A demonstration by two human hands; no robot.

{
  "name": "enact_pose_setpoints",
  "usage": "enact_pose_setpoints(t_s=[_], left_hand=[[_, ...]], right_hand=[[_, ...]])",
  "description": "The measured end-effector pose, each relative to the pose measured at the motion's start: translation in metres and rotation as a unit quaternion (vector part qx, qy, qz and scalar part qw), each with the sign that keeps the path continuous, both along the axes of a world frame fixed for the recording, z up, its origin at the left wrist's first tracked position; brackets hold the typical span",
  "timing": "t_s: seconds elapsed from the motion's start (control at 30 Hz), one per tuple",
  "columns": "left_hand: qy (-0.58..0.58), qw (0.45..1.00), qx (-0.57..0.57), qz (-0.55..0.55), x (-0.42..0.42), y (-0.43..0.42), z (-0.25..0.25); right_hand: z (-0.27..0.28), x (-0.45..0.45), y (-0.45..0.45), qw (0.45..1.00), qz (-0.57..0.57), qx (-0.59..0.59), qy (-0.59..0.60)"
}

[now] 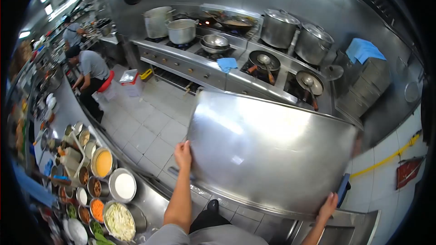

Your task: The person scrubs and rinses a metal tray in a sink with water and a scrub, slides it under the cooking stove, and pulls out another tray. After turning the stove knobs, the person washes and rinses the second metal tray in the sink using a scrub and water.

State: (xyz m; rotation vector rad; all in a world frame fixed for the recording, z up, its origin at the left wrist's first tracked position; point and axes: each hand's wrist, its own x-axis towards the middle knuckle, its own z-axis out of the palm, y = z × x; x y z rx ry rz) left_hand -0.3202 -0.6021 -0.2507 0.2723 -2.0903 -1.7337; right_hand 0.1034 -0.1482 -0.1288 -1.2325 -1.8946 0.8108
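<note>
A large flat metal sheet (272, 154) with a shiny surface hangs tilted in front of me, between my body and the stove. Its left edge is gripped by my left hand (183, 155), the fingers wrapped round it. At its lower right corner, my right hand (328, 206) is closed on the edge. Part of the fingers of both hands is hidden by the sheet.
A stove (190, 66) carries pots and pans. To the left, a counter (152, 199) bears cut vegetables (119, 221) and bowls of sauce. One person (93, 68) sits on a red stool; another person (71, 34) is farther back. A yellow hose (386, 159) hangs at the right.
</note>
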Motion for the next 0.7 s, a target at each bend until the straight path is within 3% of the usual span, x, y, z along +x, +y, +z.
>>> enact_pose_setpoints(t_s=[0.1, 0.17, 0.2, 0.33, 0.4, 0.47, 0.53, 0.7], left_hand=[[-0.096, 0.990, -0.099, 0.033, -0.011, -0.040, -0.045], [-0.150, 0.967, -0.204, 0.010, -0.022, -0.071, -0.078], [-0.173, 0.957, -0.233, 0.012, -0.023, -0.072, -0.073], [-0.271, 0.917, -0.293, -0.013, -0.027, -0.087, -0.062], [-0.284, 0.909, -0.304, -0.033, -0.039, -0.092, -0.073], [-0.296, 0.900, -0.317, -0.051, -0.050, -0.084, -0.082], [-0.274, 0.876, -0.398, -0.019, -0.072, -0.070, -0.089], [-0.248, 0.890, -0.379, -0.062, -0.120, -0.028, -0.092]], right_hand=[[-0.035, -0.047, 0.010, 0.996, 0.060, 0.027, -0.061], [-0.051, -0.074, 0.007, 0.987, 0.114, -0.103, -0.048], [-0.076, -0.079, 0.012, 0.987, 0.112, -0.059, -0.094], [-0.100, -0.096, -0.010, 0.972, 0.124, -0.122, -0.157], [-0.119, -0.098, -0.004, 0.969, 0.118, -0.103, -0.192], [-0.127, -0.108, -0.001, 0.956, 0.113, -0.157, -0.221], [-0.128, -0.125, 0.007, 0.954, 0.098, -0.157, -0.236], [-0.148, -0.167, 0.057, 0.949, 0.084, -0.195, -0.233]])
